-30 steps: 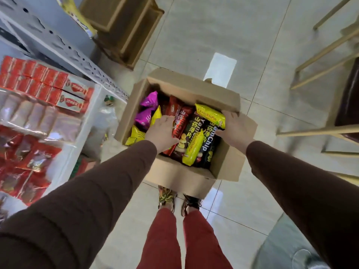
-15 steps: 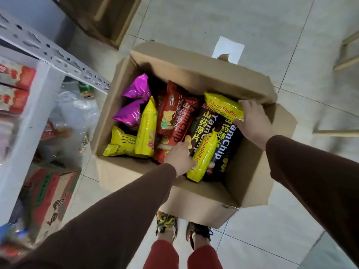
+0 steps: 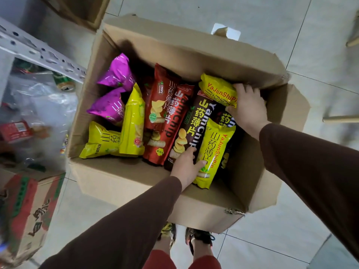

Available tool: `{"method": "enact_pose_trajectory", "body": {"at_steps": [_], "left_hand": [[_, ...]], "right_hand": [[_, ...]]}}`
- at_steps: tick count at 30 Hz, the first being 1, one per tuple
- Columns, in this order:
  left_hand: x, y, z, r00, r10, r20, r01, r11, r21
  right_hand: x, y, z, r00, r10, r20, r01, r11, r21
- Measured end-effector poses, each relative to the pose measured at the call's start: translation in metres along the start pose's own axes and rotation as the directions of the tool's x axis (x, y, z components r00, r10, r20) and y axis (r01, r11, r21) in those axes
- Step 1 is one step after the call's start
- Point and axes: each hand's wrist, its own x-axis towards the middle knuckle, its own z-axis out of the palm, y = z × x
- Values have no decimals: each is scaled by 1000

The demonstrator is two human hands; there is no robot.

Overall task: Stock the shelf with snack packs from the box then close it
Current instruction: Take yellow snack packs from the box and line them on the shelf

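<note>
Box (image 3: 184, 49) nearer now, left hand (image 3: 184, 167) on brown pack (image 3: 196, 123), grip unclear, right hand (image 3: 248, 107) pinching glossy yellow pack (image 3: 217, 88)

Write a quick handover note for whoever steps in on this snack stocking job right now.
Left hand: down in the box, fingers on the brown pack's lower end, thumb on the lower yellow pack; grip unclear.
Right hand: pinches the upper yellow pack by the box's right wall.
Done: box stands open on the floor beside the shelf.
Left: many packs remain inside; move them to the shelf, then close the box.
</note>
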Motion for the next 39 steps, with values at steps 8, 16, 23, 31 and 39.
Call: {"method": "enact_pose_trajectory", "body": {"at_steps": [8,16,23,31,39], "left_hand": [[14,4,19,983,-50,179,61,996,-59],[10,-5,12,971,-86,224,140,960,-241],[-4,-15,2,992,-98,74,119,922,-368],[-46,-5,-42,990,-91,-108,22,856,-517],[-155,45,-126,956,-57,-289,-135,787,-602]], "right_hand": [[17,-6,3,998,48,34,-43,989,-138],[23,-20,0,996,86,9,-83,982,-167],[22,-42,2,993,97,65,-83,978,-194],[-4,-71,-46,998,17,62,-43,895,444],[-61,-124,-207,980,-173,102,40,664,747]]}}
